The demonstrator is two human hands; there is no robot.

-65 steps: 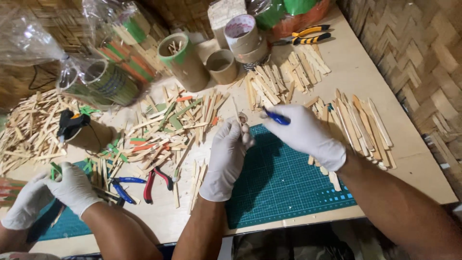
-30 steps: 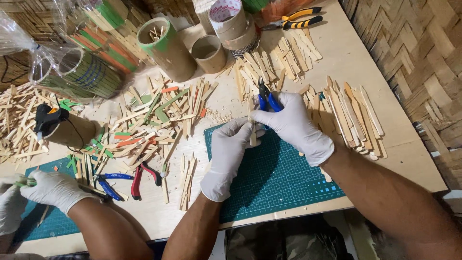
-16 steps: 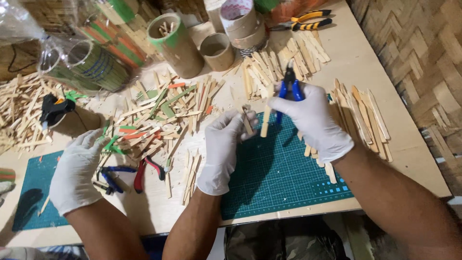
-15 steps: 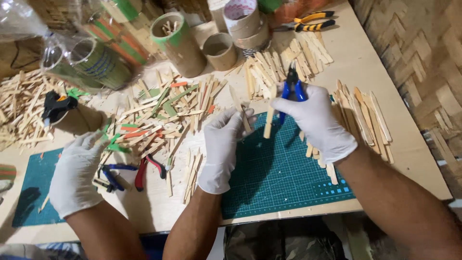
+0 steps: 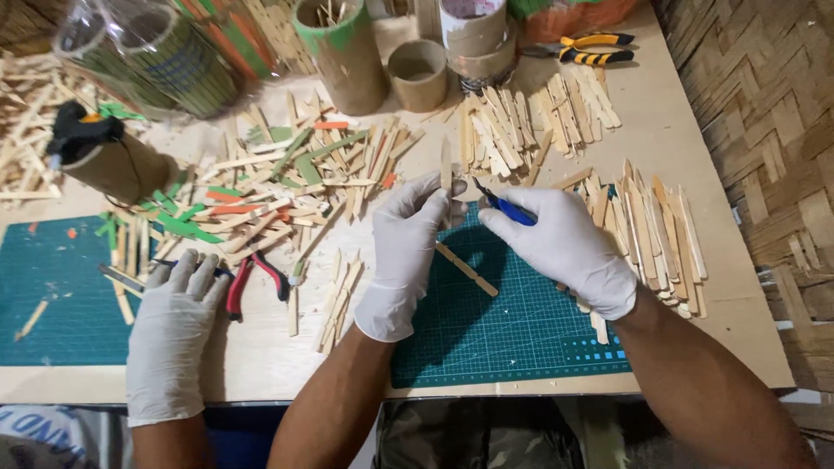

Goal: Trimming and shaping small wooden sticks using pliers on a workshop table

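Left grip: my left hand [image 5: 406, 252], in a white glove, pinches a plain wooden stick [image 5: 446, 167] between thumb and fingertips, closed tight on its lower end.
Stick axis: it stands upright, long axis pointing away from me, just above the far edge of the green cutting mat [image 5: 512, 334].
Right grip: my right hand [image 5: 565, 247] is wrapped shut around blue-handled pliers [image 5: 502, 204], their dark tip aimed left at the stick, near it but not touching.
Nearer hand: the left already has the stick; the pliers come from its right.
On the mat: a second flat stick [image 5: 466, 268] lies diagonally, between my hands.
Right of the mat: a row of pale, smooth sticks [image 5: 647, 230].
Left of the mat: a heap of plain and painted sticks [image 5: 287, 182], red-handled pliers [image 5: 254, 278], another person's gloved hand [image 5: 171, 334] flat on the tabletop [image 5: 269, 360].
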